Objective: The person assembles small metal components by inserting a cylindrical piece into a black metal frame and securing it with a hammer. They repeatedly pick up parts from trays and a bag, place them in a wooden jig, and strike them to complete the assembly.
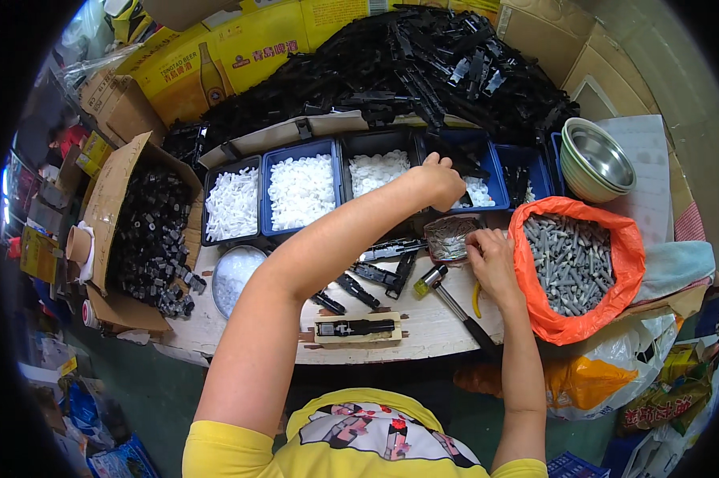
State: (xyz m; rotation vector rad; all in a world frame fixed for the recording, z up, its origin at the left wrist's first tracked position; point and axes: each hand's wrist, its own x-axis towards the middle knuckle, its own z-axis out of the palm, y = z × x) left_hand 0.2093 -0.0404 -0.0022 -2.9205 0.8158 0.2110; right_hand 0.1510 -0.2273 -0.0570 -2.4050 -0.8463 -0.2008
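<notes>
My left hand (442, 182) reaches across to a blue bin (497, 169) holding small white pieces and black parts; its fingers are bent, and what they hold is hidden. Beside a small tray of thin metal pins (453, 237), my right hand (495, 261) has its fingers curled at the tray's right edge, and I cannot make out what is in them. A black part (363, 327) lies in a pale block fixture (328, 338) at the table's front. Behind it lie several black assemblies (375, 275). A hammer (455, 307) with a black handle rests below the tray.
Dark bins of white plastic pieces (302, 191) stand in a row before a heap of black parts (423, 64). An orange bag (535, 319) of grey pieces and stacked bowls (599, 159) are right. At left are a metal bowl (237, 279) and a cardboard box (104, 239).
</notes>
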